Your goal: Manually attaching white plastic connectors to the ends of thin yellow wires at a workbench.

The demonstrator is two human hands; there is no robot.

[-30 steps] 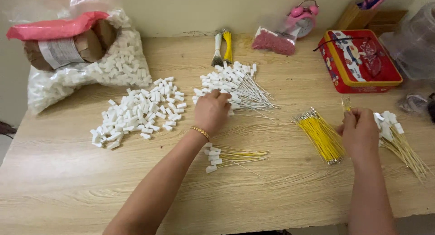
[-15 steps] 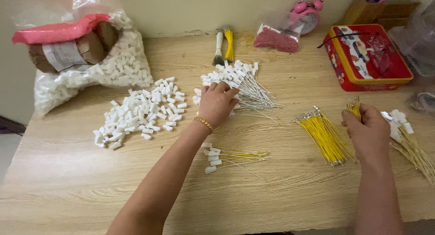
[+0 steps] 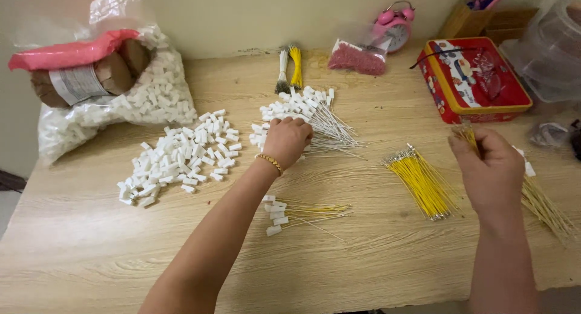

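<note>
The left hand (image 3: 287,140) rests knuckles-up, fingers curled, on the near edge of a pile of white-wired connectors (image 3: 308,114) in the middle of the wooden worktop (image 3: 363,253); whether it grips one cannot be told. The right hand (image 3: 490,169) is clenched around a few thin yellow wires (image 3: 465,132), raised near the red tin (image 3: 478,78). Between the hands lies a bundle of yellow wires (image 3: 423,182). Loose white plastic housings (image 3: 181,157) lie left of the left hand, and a few finished pieces (image 3: 290,212) just beside the forearm.

A home piecework bench: wooden table (image 3: 363,259) heaped with connector housings (image 3: 181,160), yellow wires (image 3: 423,184), alarm clock (image 3: 393,23).
</note>
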